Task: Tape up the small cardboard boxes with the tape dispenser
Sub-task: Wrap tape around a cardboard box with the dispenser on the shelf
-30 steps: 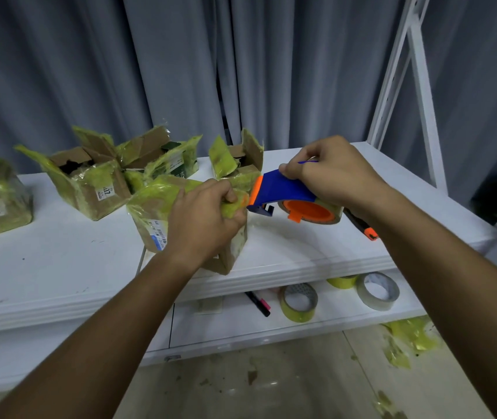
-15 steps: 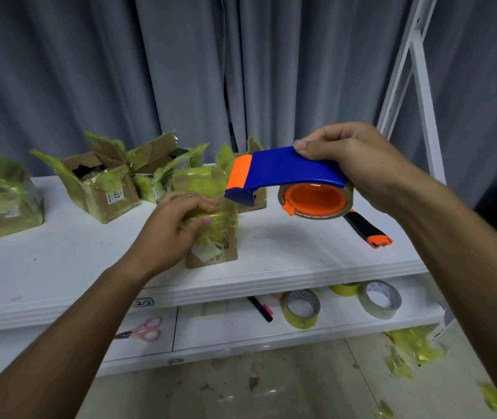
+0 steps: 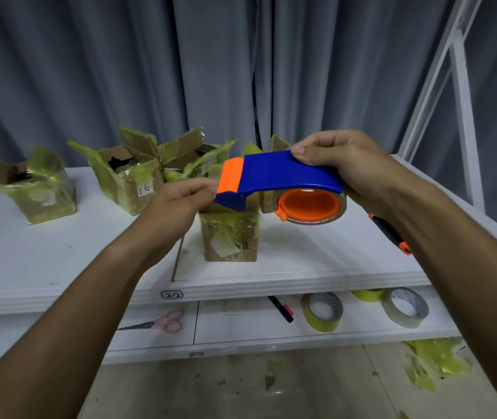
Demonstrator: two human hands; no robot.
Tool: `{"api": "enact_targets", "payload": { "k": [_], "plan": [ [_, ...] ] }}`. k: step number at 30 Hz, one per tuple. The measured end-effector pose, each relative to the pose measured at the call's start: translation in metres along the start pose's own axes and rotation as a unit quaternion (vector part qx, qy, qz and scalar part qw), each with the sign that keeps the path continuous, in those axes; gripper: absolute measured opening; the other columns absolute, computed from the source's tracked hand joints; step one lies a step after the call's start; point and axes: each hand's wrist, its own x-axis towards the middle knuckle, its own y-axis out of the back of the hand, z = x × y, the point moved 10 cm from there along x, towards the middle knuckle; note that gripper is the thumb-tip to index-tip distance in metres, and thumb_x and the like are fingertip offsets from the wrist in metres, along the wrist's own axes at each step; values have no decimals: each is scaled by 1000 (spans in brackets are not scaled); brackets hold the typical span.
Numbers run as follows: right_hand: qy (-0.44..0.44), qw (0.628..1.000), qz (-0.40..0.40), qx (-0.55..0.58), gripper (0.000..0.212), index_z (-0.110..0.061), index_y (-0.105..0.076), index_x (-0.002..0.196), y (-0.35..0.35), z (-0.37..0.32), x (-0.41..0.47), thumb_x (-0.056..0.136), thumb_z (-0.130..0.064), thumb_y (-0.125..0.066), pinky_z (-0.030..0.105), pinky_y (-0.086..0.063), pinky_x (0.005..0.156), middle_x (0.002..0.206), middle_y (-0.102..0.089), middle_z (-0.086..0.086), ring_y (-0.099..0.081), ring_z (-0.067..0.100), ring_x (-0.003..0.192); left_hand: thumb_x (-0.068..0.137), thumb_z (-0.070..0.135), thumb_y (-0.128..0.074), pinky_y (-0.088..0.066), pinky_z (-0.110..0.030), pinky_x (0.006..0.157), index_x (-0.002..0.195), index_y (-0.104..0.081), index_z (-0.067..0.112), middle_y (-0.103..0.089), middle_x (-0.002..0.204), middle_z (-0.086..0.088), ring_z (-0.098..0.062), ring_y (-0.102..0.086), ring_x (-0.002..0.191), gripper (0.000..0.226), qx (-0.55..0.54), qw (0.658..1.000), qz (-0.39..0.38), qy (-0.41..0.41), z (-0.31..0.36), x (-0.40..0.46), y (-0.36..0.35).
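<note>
My right hand grips the back of the blue and orange tape dispenser and holds it level in the air above the shelf. Its roll of clear tape sits on an orange core. My left hand reaches to the dispenser's orange front, and its fingertips pinch the tape end at the toothed edge. A small cardboard box, wrapped in yellow-green tape, stands on the white shelf just below the dispenser. Neither hand touches it.
More small boxes with open flaps stand at the back left and far left. An orange and black cutter lies at the right. On the lower shelf are scissors, a marker and tape rolls. Tape scraps litter the floor.
My left hand let go of the small box, which now stands on the shelf, and rose to the dispenser's front edge. My right hand lifted the dispenser clear of the box.
</note>
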Motion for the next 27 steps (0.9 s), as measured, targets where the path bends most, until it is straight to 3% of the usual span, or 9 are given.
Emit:
{"api": "enact_targets", "payload": {
  "k": [3,5,8,13,17,22,27],
  "plan": [
    [-1,1000,-2,3,19,-19,-71,92,-6,1,4,81,-33,-68,28,-57,69,88,-75,-1,-72,18,81,101,19,-51,-40,-29,92,105,-77,25,-76,104,11,-6,-65,101,26,-3,999,-15,42,-10,0,6],
    [3,1000,-5,10,26,-19,-71,92,-9,0,5,74,-37,-67,27,-57,68,87,-75,-2,-72,18,80,101,21,-52,-37,-36,91,109,-76,22,-76,107,3,-10,-68,98,26,-22,997,-24,64,-17,-1,8],
    [9,1000,-15,17,28,-20,-70,91,-15,-3,6,70,-38,-67,24,-58,65,86,-75,-3,-72,16,79,101,18,-51,-35,-37,86,109,-75,19,-76,107,-1,-7,-69,92,26,-63,993,-37,90,-23,-4,7],
    [6,1000,-14,15,17,-21,-70,91,-20,-1,9,79,-32,-67,24,-58,64,85,-75,-5,-73,15,79,102,16,-48,-40,-32,75,116,-72,13,-76,108,-6,-13,-71,95,28,-128,984,-38,118,-28,-5,8],
    [6,999,-18,32,27,-21,-70,90,-23,-2,9,70,-37,-66,23,-57,63,84,-75,-5,-72,15,78,104,32,-46,-43,-31,75,115,-70,15,-75,110,-11,-18,-71,96,32,-183,972,-28,146,-33,-7,8],
    [-4,999,-8,32,11,-20,-70,91,-21,2,10,85,-28,-65,22,-56,62,86,-75,-6,-72,15,78,103,39,-45,-43,-33,79,122,-67,17,-75,110,-7,-17,-70,85,36,-217,961,-20,168,-37,-11,2],
    [-11,999,-6,53,15,-17,-70,93,-22,4,10,85,-28,-65,21,-55,61,88,-74,-3,-71,15,78,105,42,-38,-44,-37,83,130,-61,25,-74,113,-7,-18,-71,81,38,-247,954,-44,166,-32,-14,-8]
  ]
}}
